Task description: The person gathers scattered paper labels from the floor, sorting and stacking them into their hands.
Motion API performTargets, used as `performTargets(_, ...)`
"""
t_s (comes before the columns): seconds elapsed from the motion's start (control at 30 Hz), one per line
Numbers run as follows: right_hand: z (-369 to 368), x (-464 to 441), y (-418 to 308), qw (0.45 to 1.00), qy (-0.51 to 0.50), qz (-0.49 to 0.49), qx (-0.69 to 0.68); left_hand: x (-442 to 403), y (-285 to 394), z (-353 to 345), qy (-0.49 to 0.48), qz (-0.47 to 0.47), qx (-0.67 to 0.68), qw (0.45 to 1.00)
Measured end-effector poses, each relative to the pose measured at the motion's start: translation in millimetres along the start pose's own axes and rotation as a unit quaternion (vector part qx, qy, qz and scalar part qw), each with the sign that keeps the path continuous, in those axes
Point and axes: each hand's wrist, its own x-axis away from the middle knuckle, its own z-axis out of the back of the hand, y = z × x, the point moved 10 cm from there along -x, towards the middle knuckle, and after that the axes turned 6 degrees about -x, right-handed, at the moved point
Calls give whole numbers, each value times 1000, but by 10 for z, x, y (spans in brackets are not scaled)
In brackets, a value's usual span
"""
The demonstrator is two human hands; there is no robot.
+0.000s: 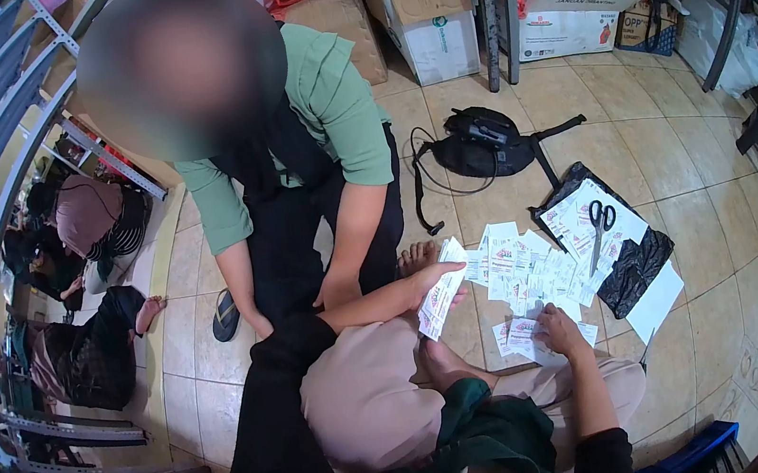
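Beige tiled floor (692, 138). Left hand (433, 279) clamped on white printed paper stack (443, 305), centre; slack grip could let it fan, spill. Right hand (559, 331) apart, touching white printed paper slips (504, 266), right; pinch cannot be told. Careless drag could scatter overlaps.

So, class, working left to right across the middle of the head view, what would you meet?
Dark flat flip-flop sandal, bunch of white printed paper slips in the left hand, bare right hand, black-handled metal scissors, plain white paper sheet.
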Motion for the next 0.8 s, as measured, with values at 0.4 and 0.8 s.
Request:
performTargets(0.4,39,23,-30,1000,6,-10,-13,27,30,-34,-12,-11,-7,1000)
performTargets(0.8,3,7,8,1000,11,5,-11,10,10,-13,-12,-5,-7,1000)
